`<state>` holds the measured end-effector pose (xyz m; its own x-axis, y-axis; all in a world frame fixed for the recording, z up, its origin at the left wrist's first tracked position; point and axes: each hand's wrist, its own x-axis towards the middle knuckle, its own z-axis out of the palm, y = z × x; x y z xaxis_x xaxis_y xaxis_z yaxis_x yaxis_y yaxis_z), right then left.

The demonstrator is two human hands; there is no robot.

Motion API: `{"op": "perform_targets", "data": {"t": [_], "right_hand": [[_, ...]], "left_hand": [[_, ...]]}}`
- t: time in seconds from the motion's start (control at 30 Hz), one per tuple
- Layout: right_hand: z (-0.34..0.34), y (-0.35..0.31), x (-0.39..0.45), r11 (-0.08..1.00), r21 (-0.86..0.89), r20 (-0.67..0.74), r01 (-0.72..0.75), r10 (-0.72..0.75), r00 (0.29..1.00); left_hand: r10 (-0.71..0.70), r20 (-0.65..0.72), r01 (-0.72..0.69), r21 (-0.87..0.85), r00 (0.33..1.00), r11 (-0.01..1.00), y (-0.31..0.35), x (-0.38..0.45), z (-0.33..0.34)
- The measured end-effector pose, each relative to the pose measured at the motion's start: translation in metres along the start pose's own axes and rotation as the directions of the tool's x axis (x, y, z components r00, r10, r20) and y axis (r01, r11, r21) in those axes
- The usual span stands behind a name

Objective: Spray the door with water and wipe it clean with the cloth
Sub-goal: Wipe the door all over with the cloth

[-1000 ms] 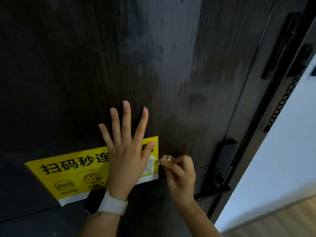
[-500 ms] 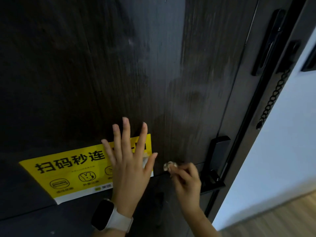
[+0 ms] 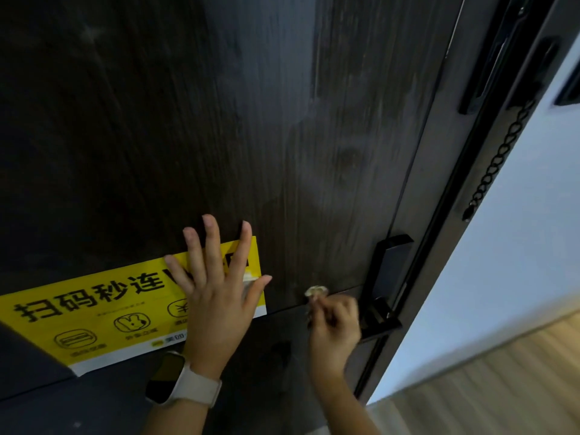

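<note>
The dark wood-grain door (image 3: 282, 120) fills the view, with dull smeared streaks on its right half. A yellow sticker (image 3: 94, 309) with black characters is stuck low on it. My left hand (image 3: 216, 302) lies flat with fingers spread over the sticker's right end. My right hand (image 3: 335, 324) is to the right of the sticker, its fingertips pinched on a small pale scrap (image 3: 316, 291) held against the door. No spray bottle or cloth is in view.
A black lever handle (image 3: 386, 284) sits just right of my right hand. A black security chain (image 3: 499, 152) hangs on the door edge. Beyond the edge are a white wall (image 3: 518, 246) and wooden floor (image 3: 502, 387). A white watch (image 3: 179, 381) is on my left wrist.
My right hand has moved right with the pinched scrap, from the sticker's corner toward the handle. My left hand stays flat on the sticker.
</note>
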<state>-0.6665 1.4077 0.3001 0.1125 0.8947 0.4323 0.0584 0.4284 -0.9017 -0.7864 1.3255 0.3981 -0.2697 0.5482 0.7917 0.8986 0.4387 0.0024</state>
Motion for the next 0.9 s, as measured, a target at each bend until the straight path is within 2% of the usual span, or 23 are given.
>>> {"op": "perform_targets", "data": {"t": [0.13,0.27,0.43,0.5,0.6,0.77,0.83,0.9], "right_hand": [[0.018,-0.011,-0.037,0.985,-0.037,0.213,0.169,-0.158,0.964],[0.005,-0.005,-0.018,0.976,-0.034,0.289,0.214,-0.196,0.937],[-0.025,0.013,0.029,0.998,-0.049,0.027,0.034,-0.033,0.999],[-0.031,0.014,0.043,0.999,-0.046,-0.060,-0.023,0.020,0.998],[-0.033,0.009,0.043,0.998,-0.003,-0.115,-0.061,0.060,0.992],[-0.030,-0.005,0.053,0.978,0.116,-0.242,-0.176,0.199,0.950],[-0.026,-0.020,0.065,0.975,0.161,-0.262,-0.151,0.190,0.946],[-0.023,-0.037,0.078,0.983,0.165,-0.254,-0.076,0.117,0.960]], "left_hand": [[0.007,-0.013,-0.007,0.012,1.000,1.000,-0.001,0.000,0.000],[0.014,-0.017,-0.014,0.004,1.000,1.000,-0.001,0.000,0.000],[0.013,-0.009,-0.013,0.019,1.000,1.000,-0.001,0.000,0.000],[0.012,-0.008,-0.012,0.014,1.000,1.000,-0.001,0.000,0.000],[0.012,-0.021,-0.012,0.003,1.000,1.000,-0.001,-0.001,0.001],[0.007,-0.011,-0.007,0.003,1.000,1.000,-0.001,0.000,-0.001],[0.012,-0.015,-0.012,0.000,1.000,1.000,-0.001,0.001,0.000],[0.014,-0.021,-0.014,-0.003,1.000,1.000,-0.001,0.001,0.000]]}}
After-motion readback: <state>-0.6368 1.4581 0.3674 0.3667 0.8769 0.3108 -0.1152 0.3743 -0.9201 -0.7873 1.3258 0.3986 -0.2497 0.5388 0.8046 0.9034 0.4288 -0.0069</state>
